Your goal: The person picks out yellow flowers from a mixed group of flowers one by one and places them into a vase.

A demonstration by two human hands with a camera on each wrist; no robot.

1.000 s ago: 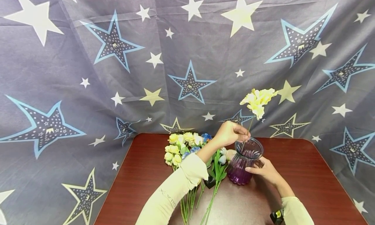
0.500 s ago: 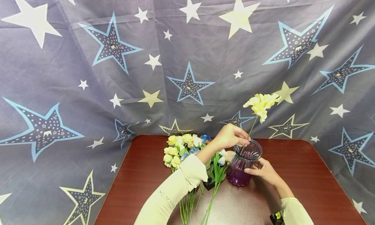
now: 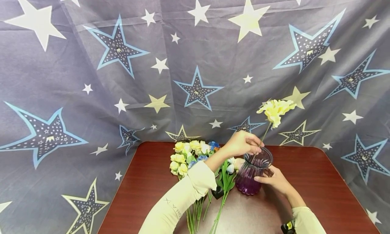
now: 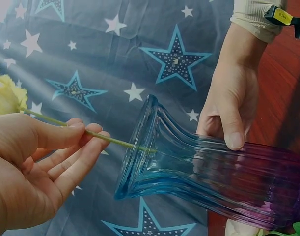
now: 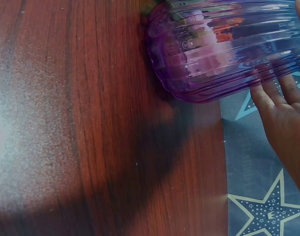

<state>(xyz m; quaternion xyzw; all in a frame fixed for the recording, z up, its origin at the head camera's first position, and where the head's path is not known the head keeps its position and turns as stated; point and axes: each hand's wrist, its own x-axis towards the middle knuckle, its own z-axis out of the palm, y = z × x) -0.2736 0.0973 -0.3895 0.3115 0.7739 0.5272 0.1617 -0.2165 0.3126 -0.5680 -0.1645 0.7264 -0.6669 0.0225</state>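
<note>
Stem (image 4: 108, 139) of a single yellow flower (image 3: 275, 111) passes through the person's left grip (image 3: 242, 143), pinched between thumb and fingers just outside the mouth of a ribbed vase (image 3: 248, 184). The stem's lower end is inside the vase's neck, while the bloom leans out beyond the rim, tilted away to the person's right. The right grip (image 3: 275, 180) holds the vase around its side, thumb on the near face and fingers on the far one. The vase appears to stand upright on the reddish desk (image 3: 313, 180), its clear, bluish neck shading to purple at the base.

The flower looks artificial and should weigh very little. Its slim stem is probably stiff but bendable, so a light pinch partway along it, where the fingers are now, ought to steer it well; the petals look soft and easily crushed, a poor place to take hold. The vase looks like glass: likely the heavier of the two, smooth, rather slippery and breakable. The ribs may help the fingers a little, and a hold on the body below the neck leaves the mouth free.

Beside the left sleeve (image 3: 179, 193) lie more yellow flowers (image 3: 179, 158) and blue ones (image 3: 202, 157), with pale blooms (image 3: 230, 167) and green leaves (image 3: 226, 179) close by the vase.
</note>
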